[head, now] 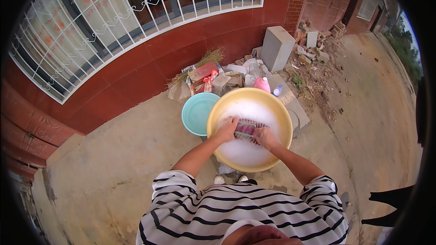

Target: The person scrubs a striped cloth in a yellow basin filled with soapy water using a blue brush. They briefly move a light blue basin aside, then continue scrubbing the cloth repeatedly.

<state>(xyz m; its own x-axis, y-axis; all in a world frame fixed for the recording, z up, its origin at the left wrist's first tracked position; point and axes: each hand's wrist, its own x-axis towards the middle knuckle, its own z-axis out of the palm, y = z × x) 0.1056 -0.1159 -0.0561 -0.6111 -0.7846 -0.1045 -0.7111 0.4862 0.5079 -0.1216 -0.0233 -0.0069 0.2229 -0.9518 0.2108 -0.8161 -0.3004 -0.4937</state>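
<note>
A wide yellow plastic basin [285,132] stands before me, filled with white suds [238,154]. Amid the foam is a dark purple striped item [246,129], seemingly cloth, with green bands and pale ribbed stripes. My left hand [229,130] holds its left side, thumb and fingertips on the edge. On the right, my right hand [266,137] grips the same item with bent fingers. Foam hides part of its outline, and I cannot tell how far it reaches under the suds.
A turquoise basin [199,114] with water sits left of the yellow one. Behind are a pink bottle [262,84], a smaller white-and-blue bottle [277,91], cardboard and litter [204,75], and a grey block [277,47]. A red wall [190,44] with a barred window rises beyond.
</note>
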